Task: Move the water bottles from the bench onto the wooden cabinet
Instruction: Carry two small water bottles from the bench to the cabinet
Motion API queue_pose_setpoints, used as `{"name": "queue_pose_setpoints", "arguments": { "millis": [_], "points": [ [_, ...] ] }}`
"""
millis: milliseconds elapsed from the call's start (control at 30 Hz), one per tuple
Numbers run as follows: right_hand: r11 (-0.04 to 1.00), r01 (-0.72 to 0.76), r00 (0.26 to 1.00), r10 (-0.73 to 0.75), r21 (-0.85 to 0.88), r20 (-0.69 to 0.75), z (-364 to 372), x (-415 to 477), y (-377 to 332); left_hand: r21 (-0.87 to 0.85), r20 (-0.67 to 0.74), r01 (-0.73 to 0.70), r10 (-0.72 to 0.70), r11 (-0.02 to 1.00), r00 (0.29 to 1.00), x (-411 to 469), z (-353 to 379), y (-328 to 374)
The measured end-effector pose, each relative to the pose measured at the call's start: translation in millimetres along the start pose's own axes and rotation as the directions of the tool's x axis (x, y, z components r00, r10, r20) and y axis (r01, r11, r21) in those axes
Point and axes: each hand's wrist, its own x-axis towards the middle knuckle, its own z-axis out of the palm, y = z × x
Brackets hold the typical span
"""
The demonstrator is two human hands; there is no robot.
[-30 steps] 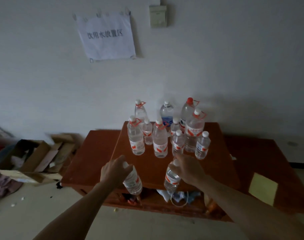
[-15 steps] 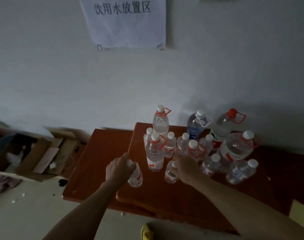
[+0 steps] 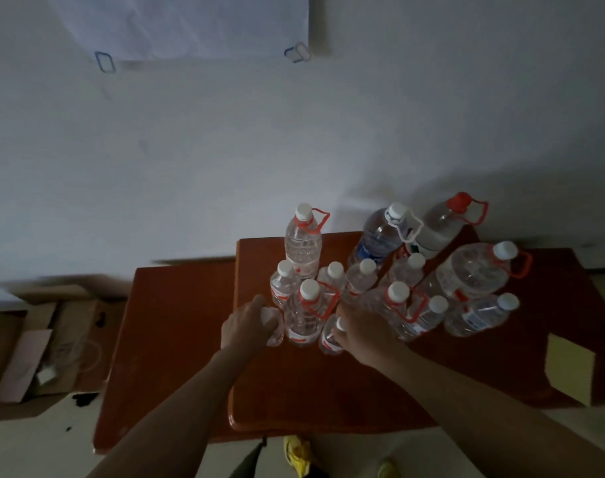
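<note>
Several clear water bottles with white caps and red labels stand clustered on the reddish wooden cabinet. My left hand is shut on a small bottle that stands at the left front of the cluster. My right hand grips another small bottle just right of a taller red-handled bottle. Both small bottles rest upright on the cabinet top. Larger jugs stand at the back right.
A lower wooden surface adjoins the cabinet on the left. Flattened cardboard boxes lie on the floor at far left. A yellow pad sits at the right. A paper sign hangs on the wall. Something yellow lies below.
Both hands have carried their bottles forward from the cabinet's front edge and set them against the cluster. The camera has come closer and looks more steeply down.
</note>
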Motion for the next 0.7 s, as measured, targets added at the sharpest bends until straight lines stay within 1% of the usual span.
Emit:
{"name": "queue_pose_setpoints", "arguments": {
  "millis": [167, 233, 300, 400, 467, 500, 567, 633, 700],
  "points": [
    [0.999, -0.045, 0.998, 0.044, 0.011, 0.038, 6.0, 0.0, 4.2, -0.040, 0.067, 0.001, 0.002, 0.999, 0.998, 14.0, -0.4, 3.0],
    [0.999, -0.041, 0.998, 0.040, 0.028, 0.045, 7.4, -3.9, 8.6, -0.027, 0.096, 0.017, -0.015, 0.999, 0.995, 10.1, -2.2, -0.1],
    [0.999, -0.013, 1.000, 0.013, 0.030, 0.018, 5.3, -7.9, 11.0, -0.018, 0.102, 0.032, -0.030, 0.999, 0.994, 2.6, -4.3, -3.6],
    [0.993, 0.115, 0.982, -0.120, -0.040, -0.144, -4.2, -16.6, 12.4, -0.018, 0.086, 0.095, -0.093, 0.995, 0.992, -19.1, -8.0, -4.1],
    [0.979, 0.199, 0.958, -0.202, -0.037, -0.205, -13.1, -25.1, 8.1, -0.021, 0.078, 0.150, -0.148, 0.989, 0.986, -39.1, -8.3, -4.7],
    [0.969, 0.245, 0.946, -0.244, -0.021, -0.212, -16.4, -29.6, 4.7, -0.018, 0.072, 0.172, -0.170, 0.985, 0.983, -50.6, -8.6, -4.1],
    [0.937, 0.350, 0.919, -0.347, -0.021, -0.188, -18.6, -39.0, -1.2, -0.019, 0.045, 0.228, -0.227, 0.973, 0.973, -78.8, -8.2, -1.0],
    [0.888, 0.457, 0.879, -0.459, -0.048, -0.132, -17.3, -48.2, -7.0, -0.052, -0.013, 0.301, -0.302, 0.952, 0.953, -118.6, -5.7, 3.0],
    [0.848, 0.522, 0.847, -0.528, -0.086, -0.059, -13.5, -54.6, -14.6, -0.098, -0.060, 0.375, -0.381, 0.922, 0.923, -161.9, 2.1, 2.6]
  ]
}}
